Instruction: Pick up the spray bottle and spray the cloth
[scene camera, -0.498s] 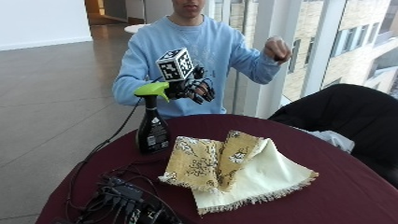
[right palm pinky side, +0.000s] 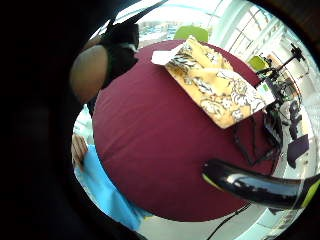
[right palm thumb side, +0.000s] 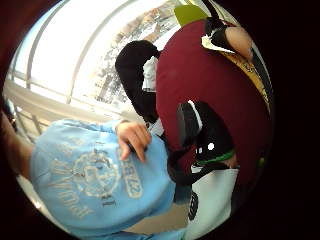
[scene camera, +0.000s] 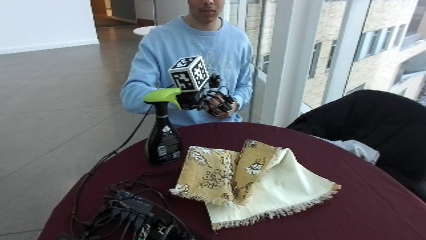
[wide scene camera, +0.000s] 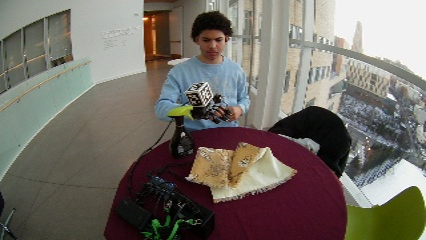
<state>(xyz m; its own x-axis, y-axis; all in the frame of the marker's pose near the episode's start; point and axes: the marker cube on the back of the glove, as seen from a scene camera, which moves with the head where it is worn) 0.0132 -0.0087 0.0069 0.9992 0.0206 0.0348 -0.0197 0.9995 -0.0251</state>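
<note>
A black spray bottle (scene camera: 163, 135) with a green trigger head stands upright at the left of the round maroon table (scene camera: 373, 210). My gloved right hand (scene camera: 214, 101) hovers at chest height just right of the trigger head, apart from it, fingers loosely curled and holding nothing. A yellow patterned cloth (scene camera: 246, 180) with a cream underside lies folded at the table's middle. The little finger side palm view looks down on the cloth (right palm pinky side: 215, 85) and table (right palm pinky side: 150, 150), with the bottle (right palm pinky side: 255, 187) close by. The bare left hand (right palm thumb side: 132, 140) rests against the blue sweatshirt.
A tangle of black cables and boxes (scene camera: 133, 215) lies at the table's front left, with a cable running off past the bottle. A black jacket (scene camera: 366, 125) drapes a chair at the right. A green chair (wide scene camera: 393, 215) stands nearer the window.
The bare left hand has come down from shoulder height to the chest beside the gloved hand. The gloved hand, bottle and cloth have stayed where they were.
</note>
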